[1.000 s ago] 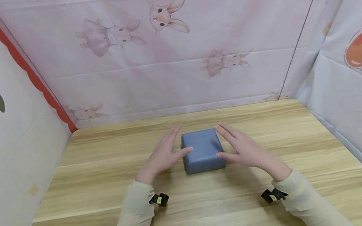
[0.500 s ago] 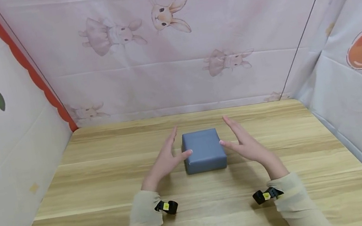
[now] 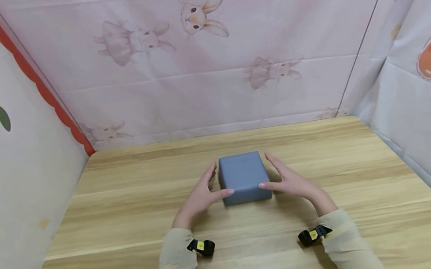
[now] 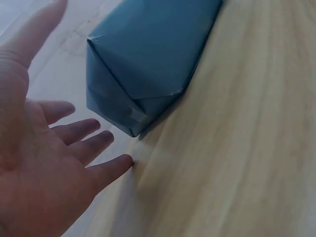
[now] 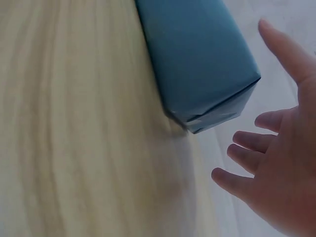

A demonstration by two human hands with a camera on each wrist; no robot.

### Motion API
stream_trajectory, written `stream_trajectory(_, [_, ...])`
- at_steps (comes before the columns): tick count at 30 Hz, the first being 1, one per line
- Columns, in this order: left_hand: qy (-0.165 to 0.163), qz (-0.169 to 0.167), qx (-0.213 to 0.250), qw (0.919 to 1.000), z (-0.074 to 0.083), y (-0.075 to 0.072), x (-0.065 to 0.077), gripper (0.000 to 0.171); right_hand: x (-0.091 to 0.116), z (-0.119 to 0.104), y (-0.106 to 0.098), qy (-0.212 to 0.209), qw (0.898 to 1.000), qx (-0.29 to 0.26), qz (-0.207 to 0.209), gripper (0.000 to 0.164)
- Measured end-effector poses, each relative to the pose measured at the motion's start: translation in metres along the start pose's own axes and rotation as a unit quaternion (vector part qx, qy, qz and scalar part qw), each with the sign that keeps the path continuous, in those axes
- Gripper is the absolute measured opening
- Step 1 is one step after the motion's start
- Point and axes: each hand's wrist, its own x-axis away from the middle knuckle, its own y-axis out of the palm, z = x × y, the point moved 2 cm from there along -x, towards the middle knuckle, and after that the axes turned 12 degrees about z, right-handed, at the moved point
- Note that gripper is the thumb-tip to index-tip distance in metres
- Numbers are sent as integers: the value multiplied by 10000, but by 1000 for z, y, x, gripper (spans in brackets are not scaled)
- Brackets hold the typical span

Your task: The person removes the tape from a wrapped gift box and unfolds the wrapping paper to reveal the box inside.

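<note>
A blue paper-wrapped box (image 3: 243,172) lies flat on the wooden table, between the two hands. Its folded, taped end (image 4: 121,94) faces the left hand in the left wrist view. The left hand (image 3: 200,198) is beside the box's left side, fingers spread and thumb stretched toward the near edge. Mirroring it on the right side, the right hand (image 3: 294,182) has its fingers apart and its thumb reaching toward the near right corner. Both wrist views show a gap between the fingers and the box's ends. Whether the thumbs touch the box I cannot tell.
The wood-grain table (image 3: 128,225) extends around the box on all sides. Printed cloth walls, one behind (image 3: 176,103) and one on each side, enclose it. Black wrist cameras (image 3: 205,247) sit on both beige sleeves (image 3: 177,264).
Both hands first drew back slightly from the box, the right one spreading outward. Since then they have come closer again and the thumbs have lowered toward its near edge. The box stays in place.
</note>
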Motion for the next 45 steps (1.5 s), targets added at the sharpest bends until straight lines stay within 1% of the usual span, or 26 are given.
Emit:
stream_trajectory(3, [-20,-102,-76,9999,1,2,-1,108,1,3,1,36,9999,58,-102,102])
stream_trajectory(7, [-84,-188,-179,9996,3,4,-3,107,0,1,2,-8,9998,-59,-191,101])
stream_trajectory(11, [-52,-166,-248,9995,5,4,-4,106,-1,-3,2,-100,9996,-175,-203,101])
stream_trajectory(16, [-31,-189,-314,9993,4,4,-5,107,-4,-2,2,-123,9993,-213,-290,102])
stream_trajectory(21, [-69,-241,-267,9993,2,4,-5,108,-4,1,3,49,9992,-172,-353,103])
stream_trajectory(26, [-150,-207,-197,9995,0,5,-4,107,-4,3,5,217,9988,-218,-388,103])
stream_trajectory(33, [-222,-51,-76,9997,3,5,-3,102,-4,3,5,106,9983,-427,-372,97])
stream_trajectory(36, [-254,56,-48,9997,5,5,-2,97,-4,2,4,142,9979,-560,-301,93])
stream_trajectory(41, [-296,370,-40,9989,7,5,-2,87,-5,-1,2,109,9977,-668,-42,84])
stream_trajectory(45, [-314,636,168,9973,10,5,-4,80,-6,-7,0,190,9971,-680,283,76])
